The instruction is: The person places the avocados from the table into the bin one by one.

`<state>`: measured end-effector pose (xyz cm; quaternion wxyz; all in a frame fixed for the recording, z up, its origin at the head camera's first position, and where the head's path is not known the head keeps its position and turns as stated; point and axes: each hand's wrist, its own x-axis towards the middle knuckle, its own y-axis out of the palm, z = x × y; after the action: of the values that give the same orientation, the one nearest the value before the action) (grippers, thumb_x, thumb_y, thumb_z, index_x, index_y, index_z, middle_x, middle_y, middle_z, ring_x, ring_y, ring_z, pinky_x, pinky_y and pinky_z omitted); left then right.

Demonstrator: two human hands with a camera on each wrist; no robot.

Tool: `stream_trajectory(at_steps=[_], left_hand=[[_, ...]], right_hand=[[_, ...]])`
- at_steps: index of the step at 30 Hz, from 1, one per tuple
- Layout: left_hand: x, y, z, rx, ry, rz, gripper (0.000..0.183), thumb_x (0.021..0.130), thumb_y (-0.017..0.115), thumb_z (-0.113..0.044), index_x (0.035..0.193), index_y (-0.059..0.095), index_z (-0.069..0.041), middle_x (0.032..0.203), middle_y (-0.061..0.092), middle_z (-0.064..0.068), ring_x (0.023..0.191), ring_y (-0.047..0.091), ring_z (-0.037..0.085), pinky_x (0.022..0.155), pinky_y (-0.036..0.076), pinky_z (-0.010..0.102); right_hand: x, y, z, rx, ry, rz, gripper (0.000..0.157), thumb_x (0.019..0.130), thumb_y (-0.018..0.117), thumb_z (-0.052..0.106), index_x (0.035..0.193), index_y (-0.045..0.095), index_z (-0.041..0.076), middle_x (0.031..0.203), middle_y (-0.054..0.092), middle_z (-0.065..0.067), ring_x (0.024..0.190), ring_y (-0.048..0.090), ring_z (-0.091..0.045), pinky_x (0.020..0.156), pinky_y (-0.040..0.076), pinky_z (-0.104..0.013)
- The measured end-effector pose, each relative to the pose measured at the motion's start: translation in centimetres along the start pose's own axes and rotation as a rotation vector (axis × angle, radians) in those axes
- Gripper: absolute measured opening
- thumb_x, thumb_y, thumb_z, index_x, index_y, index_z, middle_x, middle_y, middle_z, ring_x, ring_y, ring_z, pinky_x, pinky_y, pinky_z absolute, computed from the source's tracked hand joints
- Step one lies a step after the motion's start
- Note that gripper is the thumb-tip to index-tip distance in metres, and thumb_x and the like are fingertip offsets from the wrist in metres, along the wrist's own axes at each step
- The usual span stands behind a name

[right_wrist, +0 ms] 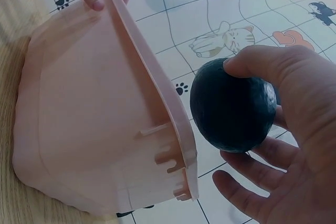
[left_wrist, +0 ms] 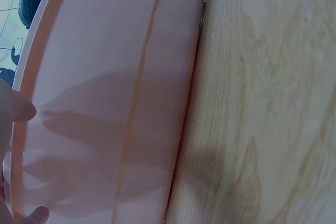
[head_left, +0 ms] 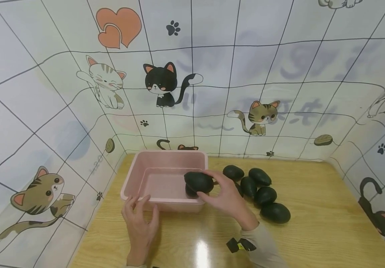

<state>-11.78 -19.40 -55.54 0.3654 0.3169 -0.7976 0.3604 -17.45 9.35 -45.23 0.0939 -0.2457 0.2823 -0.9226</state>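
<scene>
In the head view, the right hand [head_left: 224, 195] is holding a dark green, oval, glossy-skinned avocado [head_left: 199, 181] between thumb and fingers, over the near right corner of a pale pink, rectangular plastic bin [head_left: 179, 206]. Just below that avocado a dark rounded shape [head_left: 191, 192] is showing, probably another fruit inside the bin. The left hand [head_left: 140, 221] is gripping the bin's near rim. To the right of the right hand, a cluster of dark green, oval avocados [head_left: 265, 196] is lying on the light brown, wood-grained bench [head_left: 313, 242], its members touching or nearly so. A nudge from the right forearm could set one rolling, since they are rounded.

In the left wrist view, only parts of the left hand are showing, at the bin's rim; the outer wall is sloping down beside them to the bench. If that grip were loosening, a bump on the wall could make the bin slide.

In the right wrist view, the right hand's thumb is pressing on the held avocado while fingers are supporting its far side; two are spreading loosely. The smooth, round skin could be slipping out if the pinch were weakening, and bruising could follow.
</scene>
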Motion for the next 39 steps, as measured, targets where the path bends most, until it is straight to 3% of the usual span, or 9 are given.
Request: stream_trajectory(at_steps=[10, 16, 24, 27, 34, 39], left_hand=[[0.1, 0.0, -0.2, 0.006, -0.012, -0.01, 0.036, 0.081, 0.075, -0.018, 0.114, 0.074, -0.003, 0.123, 0.057, 0.034, 0.129, 0.047, 0.054, 0.102, 0.04, 0.045], [0.0, 0.0, -0.3, 0.01, -0.033, -0.003, 0.037, 0.08, 0.077, -0.016, 0.115, 0.074, -0.005, 0.125, 0.058, 0.033, 0.131, 0.047, 0.051, 0.103, 0.04, 0.044], [0.1, 0.0, -0.2, 0.01, -0.044, -0.001, 0.037, 0.08, 0.078, -0.016, 0.115, 0.074, -0.005, 0.126, 0.057, 0.032, 0.13, 0.047, 0.049, 0.107, 0.038, 0.04], [0.0, 0.0, -0.1, 0.008, -0.038, 0.002, 0.037, 0.081, 0.077, -0.016, 0.115, 0.074, -0.005, 0.125, 0.057, 0.032, 0.129, 0.047, 0.05, 0.105, 0.039, 0.042], [0.0, 0.0, -0.3, 0.005, -0.034, 0.01, 0.036, 0.081, 0.077, -0.017, 0.115, 0.073, -0.004, 0.125, 0.057, 0.032, 0.129, 0.047, 0.051, 0.1, 0.042, 0.054], [0.1, -0.2, -0.6, 0.009, -0.056, 0.023, 0.036, 0.081, 0.077, -0.016, 0.115, 0.073, -0.004, 0.127, 0.057, 0.032, 0.131, 0.046, 0.051, 0.101, 0.042, 0.056]], right_hand=[[0.5, 0.4, 0.5, -0.005, 0.007, 0.048, 0.069, 0.084, 0.09, 0.024, 0.147, 0.063, 0.014, 0.147, 0.066, -0.004, 0.129, 0.066, -0.024, 0.097, 0.061, -0.049], [0.7, 0.7, 0.8, -0.001, 0.008, 0.061, 0.068, 0.084, 0.089, 0.025, 0.146, 0.063, 0.015, 0.147, 0.066, -0.006, 0.128, 0.066, -0.024, 0.098, 0.06, -0.051], [1.1, 1.4, 0.7, -0.003, -0.053, 0.05, 0.067, 0.083, 0.091, 0.022, 0.143, 0.065, 0.015, 0.14, 0.07, -0.005, 0.117, 0.066, -0.019, 0.091, 0.059, -0.038], [1.1, 1.6, 0.6, -0.001, -0.056, 0.045, 0.064, 0.083, 0.09, 0.021, 0.141, 0.066, 0.016, 0.135, 0.072, -0.006, 0.106, 0.065, -0.02, 0.084, 0.058, -0.034], [0.3, 1.2, 0.1, -0.024, 0.005, 0.021, 0.054, 0.086, 0.087, 0.024, 0.137, 0.07, 0.016, 0.138, 0.072, -0.001, 0.124, 0.069, -0.021, 0.099, 0.06, -0.046], [-0.4, 0.4, -0.4, -0.011, 0.039, -0.016, 0.049, 0.086, 0.086, 0.022, 0.133, 0.072, 0.018, 0.134, 0.074, 0.001, 0.121, 0.07, -0.022, 0.095, 0.061, -0.048]])
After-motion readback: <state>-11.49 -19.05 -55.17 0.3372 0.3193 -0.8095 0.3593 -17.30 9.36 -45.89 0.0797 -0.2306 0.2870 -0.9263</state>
